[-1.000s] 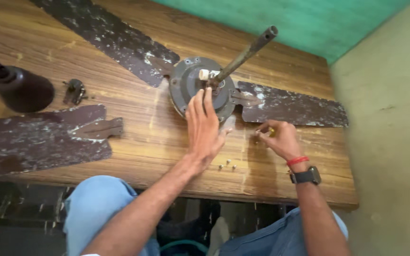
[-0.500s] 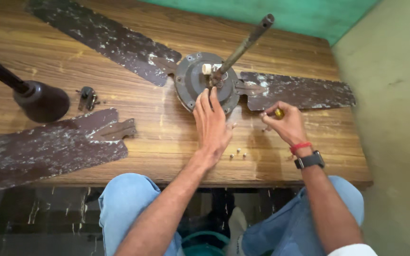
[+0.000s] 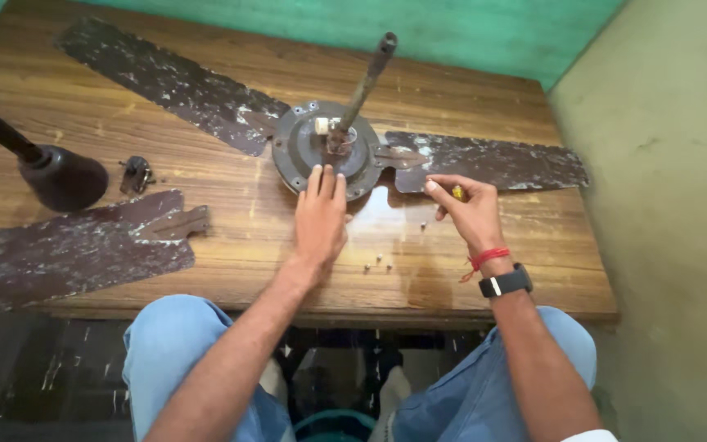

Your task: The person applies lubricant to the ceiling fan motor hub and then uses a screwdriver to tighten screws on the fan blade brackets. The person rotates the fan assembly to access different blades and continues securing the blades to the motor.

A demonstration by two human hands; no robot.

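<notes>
Here, the flat left hand presses the fan motor; the right hand pinches a small yellow piece.

A dark, round ceiling fan motor is lying flat on the wooden bench, its rod slanting up and away. Two worn, paint-flecked blades are sticking out to either side. A small yellow-tipped piece is sitting pinched above the bench, right of the motor. Tiny screws are lying loose near the front edge.

No packages, labels, signs around you. Only screen: small black watch on your right wrist, face dark.
</notes>
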